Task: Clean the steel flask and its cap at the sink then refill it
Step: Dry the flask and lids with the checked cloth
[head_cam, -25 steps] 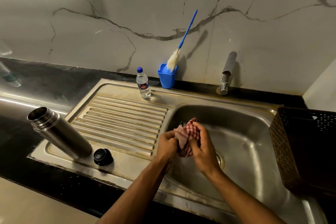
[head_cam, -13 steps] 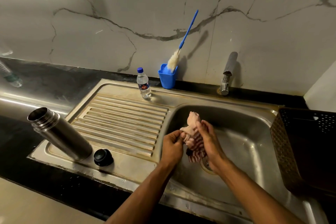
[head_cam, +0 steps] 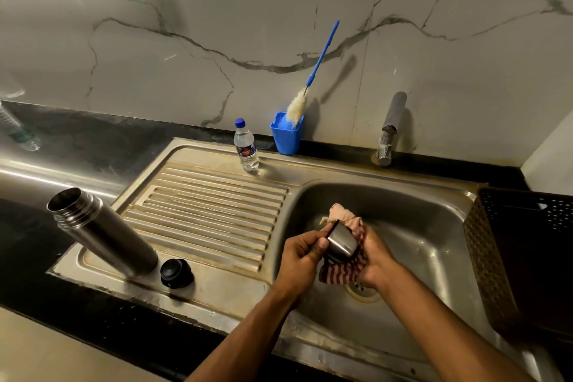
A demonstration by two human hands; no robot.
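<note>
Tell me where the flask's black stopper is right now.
In the head view the black stopper sits on the draining board's front edge, left of the basin, just right of the open steel flask's base and well clear of both hands.

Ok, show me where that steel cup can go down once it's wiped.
The ribbed drainboard is bare between the water bottle and the flask. Its front-left corner is crowded by the flask and the black stopper. The basin right of the hands is also free.
</note>
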